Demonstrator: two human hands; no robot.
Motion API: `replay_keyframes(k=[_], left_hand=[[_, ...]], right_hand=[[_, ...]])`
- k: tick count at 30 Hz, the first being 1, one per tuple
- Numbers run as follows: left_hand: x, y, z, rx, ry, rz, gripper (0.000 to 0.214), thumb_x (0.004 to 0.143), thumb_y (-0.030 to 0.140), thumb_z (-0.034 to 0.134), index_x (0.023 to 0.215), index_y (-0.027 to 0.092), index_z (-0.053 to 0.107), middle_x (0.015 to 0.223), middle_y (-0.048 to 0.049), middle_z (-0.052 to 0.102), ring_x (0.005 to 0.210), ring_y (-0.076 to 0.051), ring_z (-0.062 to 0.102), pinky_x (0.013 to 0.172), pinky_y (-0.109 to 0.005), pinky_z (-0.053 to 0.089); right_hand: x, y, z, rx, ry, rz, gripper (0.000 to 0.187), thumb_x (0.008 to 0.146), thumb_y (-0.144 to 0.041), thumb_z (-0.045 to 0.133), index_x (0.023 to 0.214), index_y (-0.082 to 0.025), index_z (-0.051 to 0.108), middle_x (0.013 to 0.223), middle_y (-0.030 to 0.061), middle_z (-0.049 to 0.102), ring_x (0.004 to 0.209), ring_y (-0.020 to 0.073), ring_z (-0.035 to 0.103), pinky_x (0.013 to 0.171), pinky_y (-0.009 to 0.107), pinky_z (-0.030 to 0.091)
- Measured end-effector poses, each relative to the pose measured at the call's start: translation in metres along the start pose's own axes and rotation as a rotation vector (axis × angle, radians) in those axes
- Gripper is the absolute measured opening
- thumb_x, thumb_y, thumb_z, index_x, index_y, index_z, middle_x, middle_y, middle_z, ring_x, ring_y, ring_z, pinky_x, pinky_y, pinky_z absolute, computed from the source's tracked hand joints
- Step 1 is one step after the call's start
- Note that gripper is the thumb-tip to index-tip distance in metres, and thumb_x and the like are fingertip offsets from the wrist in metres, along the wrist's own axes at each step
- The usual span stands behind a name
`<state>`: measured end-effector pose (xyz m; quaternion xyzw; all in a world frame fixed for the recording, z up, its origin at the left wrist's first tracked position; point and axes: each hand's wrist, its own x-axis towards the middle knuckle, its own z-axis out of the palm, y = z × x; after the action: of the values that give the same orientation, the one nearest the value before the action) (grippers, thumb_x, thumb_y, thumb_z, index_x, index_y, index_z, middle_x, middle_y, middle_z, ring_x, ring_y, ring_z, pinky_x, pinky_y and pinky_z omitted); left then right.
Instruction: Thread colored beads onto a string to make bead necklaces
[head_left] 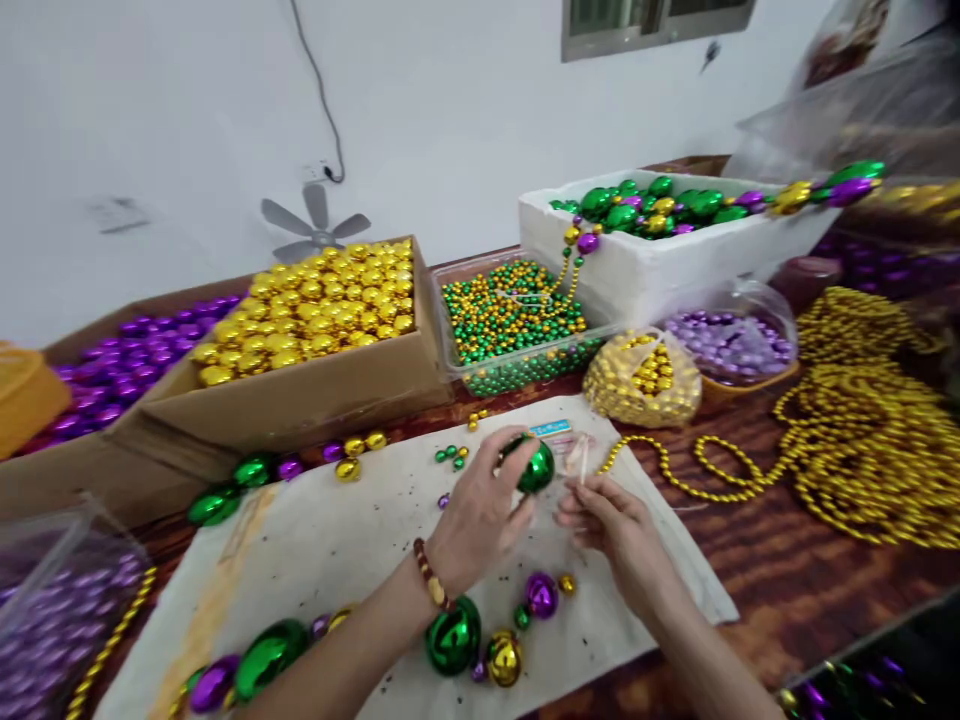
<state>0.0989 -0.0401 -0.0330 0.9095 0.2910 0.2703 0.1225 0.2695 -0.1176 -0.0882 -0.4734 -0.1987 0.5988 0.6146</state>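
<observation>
My left hand (480, 510) is closed round a large shiny green bead (534, 466), held just above a pale cloth (315, 540) on the table. My right hand (611, 525) is beside it, fingers pinched on something thin near the bead that I cannot make out. A bead bracelet sits on my left wrist. Under my forearms lies a strung row of green, gold and purple beads (480, 630). A gold bead strand (675, 470) runs off to the right of my hands.
A cardboard box of gold beads (307, 310) stands behind, purple beads (120, 365) to its left. A clear tub of small green and gold beads (510, 320), a white foam box (660, 260), bagged beads (645, 380) and heaped gold strands (862, 430) fill the right.
</observation>
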Motion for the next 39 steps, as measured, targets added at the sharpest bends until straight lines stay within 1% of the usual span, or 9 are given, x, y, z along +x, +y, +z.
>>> replay_keyframes(k=[5, 11, 14, 17, 20, 25, 28, 33, 39], left_hand=[[-0.017, 0.041, 0.019, -0.104, -0.151, 0.120, 0.068, 0.081, 0.004, 0.045, 0.142, 0.031, 0.029, 0.152, -0.0092, 0.023, 0.139, -0.028, 0.024, 0.111, -0.052, 0.029], [-0.023, 0.068, 0.027, -0.464, -0.014, -0.335, 0.058, 0.092, 0.023, 0.048, 0.144, 0.027, 0.022, 0.151, -0.0101, 0.029, 0.138, -0.024, 0.029, 0.112, -0.046, 0.029], [-0.018, 0.074, 0.033, -0.543, 0.048, -0.427, 0.049, 0.092, 0.025, 0.049, 0.138, 0.030, 0.034, 0.144, -0.0063, 0.040, 0.132, -0.022, 0.037, 0.110, -0.042, 0.031], [-0.013, 0.067, 0.036, -0.635, 0.101, -0.448, 0.043, 0.087, 0.026, 0.058, 0.129, 0.029, 0.048, 0.133, -0.0043, 0.050, 0.124, -0.023, 0.045, 0.106, -0.039, 0.035], [-0.006, 0.054, 0.029, -0.899, 0.194, -0.609, 0.036, 0.086, 0.029, 0.061, 0.121, 0.027, 0.056, 0.125, -0.0039, 0.056, 0.116, -0.021, 0.051, 0.101, -0.036, 0.040], [0.009, 0.027, -0.002, -1.566, 0.373, -0.791, 0.028, 0.087, 0.034, 0.060, 0.110, 0.019, 0.059, 0.116, -0.0070, 0.060, 0.105, -0.022, 0.059, 0.094, -0.041, 0.047], [0.014, 0.012, -0.016, -1.797, 0.409, -0.909, 0.030, 0.084, 0.038, 0.063, 0.102, 0.014, 0.060, 0.107, -0.0105, 0.063, 0.100, -0.025, 0.062, 0.092, -0.042, 0.050], [0.015, 0.005, -0.021, -1.923, 0.474, -1.041, 0.027, 0.083, 0.035, 0.065, 0.101, 0.015, 0.058, 0.104, -0.0094, 0.064, 0.097, -0.025, 0.063, 0.086, -0.041, 0.054], [0.014, 0.010, -0.020, -1.910, 0.480, -1.035, 0.028, 0.082, 0.033, 0.067, 0.101, 0.015, 0.059, 0.106, -0.0104, 0.063, 0.097, -0.026, 0.063, 0.082, -0.040, 0.055]], right_hand=[[0.008, 0.003, 0.020, 0.317, -0.020, 0.003, 0.016, 0.075, -0.030, 0.070, 0.088, -0.021, 0.066, 0.072, -0.0023, 0.065, 0.057, 0.0110, 0.057, 0.051, 0.020, 0.046], [0.004, 0.005, 0.021, 0.186, 0.121, -0.263, 0.012, 0.078, -0.031, 0.068, 0.082, -0.019, 0.066, 0.083, -0.0019, 0.066, 0.076, 0.0123, 0.058, 0.069, 0.020, 0.045], [0.006, 0.003, 0.021, 0.012, 0.165, -0.408, 0.012, 0.084, -0.031, 0.062, 0.088, -0.020, 0.066, 0.085, -0.0017, 0.066, 0.081, 0.0133, 0.057, 0.074, 0.021, 0.045], [0.008, 0.000, 0.018, -0.120, 0.172, -0.489, 0.015, 0.088, -0.030, 0.058, 0.096, -0.020, 0.067, 0.092, 0.0009, 0.067, 0.086, 0.0150, 0.059, 0.077, 0.024, 0.046], [0.005, -0.004, 0.008, -0.154, 0.100, -0.449, 0.026, 0.090, -0.031, 0.056, 0.112, -0.020, 0.061, 0.094, 0.0042, 0.068, 0.082, 0.0179, 0.063, 0.068, 0.027, 0.051], [-0.025, 0.006, -0.015, -0.339, -0.069, -0.346, 0.018, 0.091, -0.033, 0.056, 0.098, -0.018, 0.062, 0.078, 0.0042, 0.069, 0.065, 0.0159, 0.064, 0.056, 0.024, 0.049], [-0.047, 0.025, -0.028, -0.471, -0.191, -0.317, 0.019, 0.094, -0.032, 0.051, 0.103, -0.019, 0.062, 0.069, 0.0010, 0.065, 0.058, 0.0132, 0.061, 0.055, 0.022, 0.048], [-0.065, 0.045, -0.033, -0.584, -0.289, -0.336, 0.023, 0.096, -0.029, 0.046, 0.112, -0.021, 0.061, 0.066, -0.0013, 0.059, 0.056, 0.0120, 0.058, 0.055, 0.022, 0.047], [-0.066, 0.040, -0.025, -0.600, -0.244, -0.365, 0.023, 0.095, -0.030, 0.047, 0.107, -0.020, 0.063, 0.062, -0.0021, 0.056, 0.052, 0.0113, 0.057, 0.052, 0.020, 0.045]])
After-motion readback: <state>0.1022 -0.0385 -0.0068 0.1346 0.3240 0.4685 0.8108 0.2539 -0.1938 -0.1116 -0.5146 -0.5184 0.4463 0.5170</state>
